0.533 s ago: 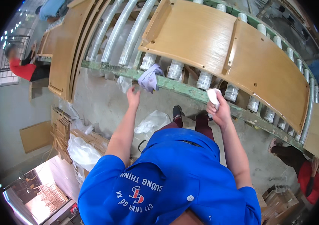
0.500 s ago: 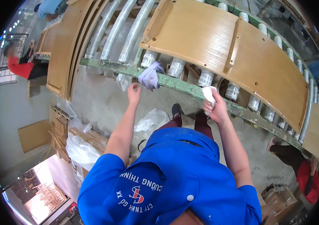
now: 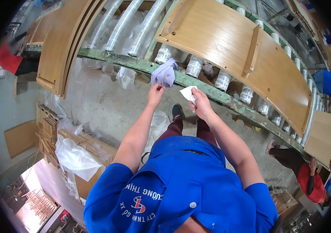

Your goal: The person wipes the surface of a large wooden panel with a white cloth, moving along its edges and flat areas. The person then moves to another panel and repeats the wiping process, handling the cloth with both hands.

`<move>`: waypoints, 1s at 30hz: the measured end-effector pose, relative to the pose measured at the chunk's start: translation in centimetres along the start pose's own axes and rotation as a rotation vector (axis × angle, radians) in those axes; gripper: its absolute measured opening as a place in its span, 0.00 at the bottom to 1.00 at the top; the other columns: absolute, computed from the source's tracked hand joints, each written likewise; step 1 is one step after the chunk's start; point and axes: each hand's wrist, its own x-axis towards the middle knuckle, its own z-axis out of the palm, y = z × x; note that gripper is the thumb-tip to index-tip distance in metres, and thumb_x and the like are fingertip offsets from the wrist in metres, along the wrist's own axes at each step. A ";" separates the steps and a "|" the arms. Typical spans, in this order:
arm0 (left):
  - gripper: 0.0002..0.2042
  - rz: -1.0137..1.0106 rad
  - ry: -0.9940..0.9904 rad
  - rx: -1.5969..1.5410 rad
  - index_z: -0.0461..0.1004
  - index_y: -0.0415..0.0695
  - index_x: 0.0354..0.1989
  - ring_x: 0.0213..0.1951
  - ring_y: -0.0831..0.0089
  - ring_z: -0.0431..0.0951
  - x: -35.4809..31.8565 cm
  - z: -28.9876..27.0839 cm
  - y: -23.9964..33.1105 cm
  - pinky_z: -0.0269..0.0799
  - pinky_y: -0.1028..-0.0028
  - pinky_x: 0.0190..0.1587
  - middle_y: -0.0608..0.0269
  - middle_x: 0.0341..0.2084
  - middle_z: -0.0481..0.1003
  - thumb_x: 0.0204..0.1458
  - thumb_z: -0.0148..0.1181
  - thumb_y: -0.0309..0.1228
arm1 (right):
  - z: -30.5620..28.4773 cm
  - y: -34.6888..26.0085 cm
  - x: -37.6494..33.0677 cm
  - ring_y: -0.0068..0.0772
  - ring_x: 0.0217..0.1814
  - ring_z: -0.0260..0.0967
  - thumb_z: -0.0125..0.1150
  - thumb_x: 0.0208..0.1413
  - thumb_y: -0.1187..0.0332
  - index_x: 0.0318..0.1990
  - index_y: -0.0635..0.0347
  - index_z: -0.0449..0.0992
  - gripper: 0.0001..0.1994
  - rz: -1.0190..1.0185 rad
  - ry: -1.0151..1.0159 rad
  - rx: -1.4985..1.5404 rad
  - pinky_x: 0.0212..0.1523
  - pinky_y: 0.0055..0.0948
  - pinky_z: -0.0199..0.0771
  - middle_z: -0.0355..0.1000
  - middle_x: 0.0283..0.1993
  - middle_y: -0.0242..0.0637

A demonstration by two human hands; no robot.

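Observation:
A crumpled purple cloth hangs over the green rail of the roller conveyor. My left hand is at its lower edge, fingers pinched together on the fabric. In my right hand is a small white cloth, or a sheet of similar look; its loose end sticks out toward my left hand. Beyond the rail, a large curved, varnished wooden panel lies across the rollers, with a wooden cleat fixed across it.
The green rail runs in front of me. Several wooden panels stand at the left end. Wood pieces and plastic sheeting are piled at the lower left. People in red work at far left and right; cardboard lies at right.
My left hand has moved right and up to the purple cloth. My right hand has come left with the white cloth, closer to the left one. The view has shifted slightly.

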 end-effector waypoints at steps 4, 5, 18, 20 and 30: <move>0.06 -0.107 -0.148 -0.329 0.69 0.42 0.27 0.33 0.79 0.71 -1.7 -0.6 1.2 0.68 0.75 0.40 0.69 0.24 0.69 0.52 0.57 0.29 | 0.5 1.1 0.7 0.18 0.13 0.54 0.49 0.62 0.59 0.34 0.53 0.67 0.10 -0.003 0.055 -0.049 0.13 0.21 0.49 0.62 0.20 0.26; 0.06 -0.144 -0.234 -0.476 0.69 0.42 0.27 0.34 0.79 0.71 -1.9 -1.5 1.0 0.69 0.74 0.41 0.69 0.26 0.70 0.53 0.56 0.29 | 0.9 1.4 1.0 0.18 0.13 0.54 0.49 0.62 0.58 0.35 0.53 0.67 0.10 -0.003 0.038 -0.066 0.13 0.21 0.49 0.61 0.20 0.26; 0.12 -0.442 -0.418 -1.123 0.68 0.47 0.48 0.41 0.75 0.75 -3.3 -0.5 4.0 0.74 0.75 0.42 0.67 0.42 0.73 0.56 0.54 0.31 | 1.9 2.3 3.6 0.16 0.12 0.53 0.47 0.62 0.60 0.36 0.56 0.69 0.10 -0.077 0.089 -0.227 0.11 0.19 0.49 0.63 0.20 0.26; 0.12 -0.442 -0.420 -1.124 0.68 0.48 0.47 0.39 0.77 0.75 -3.2 0.1 4.1 0.74 0.77 0.39 0.68 0.40 0.74 0.56 0.55 0.32 | 1.6 2.5 3.9 0.15 0.13 0.54 0.47 0.62 0.60 0.36 0.55 0.69 0.10 -0.090 0.085 -0.220 0.11 0.18 0.50 0.65 0.22 0.25; 0.04 -0.398 -0.311 -0.965 0.71 0.47 0.31 0.28 0.80 0.73 -2.7 0.9 3.9 0.73 0.77 0.29 0.71 0.26 0.74 0.56 0.55 0.31 | 2.3 2.9 3.6 0.14 0.14 0.54 0.47 0.62 0.61 0.37 0.54 0.70 0.09 -0.074 0.122 -0.200 0.11 0.18 0.47 0.66 0.24 0.24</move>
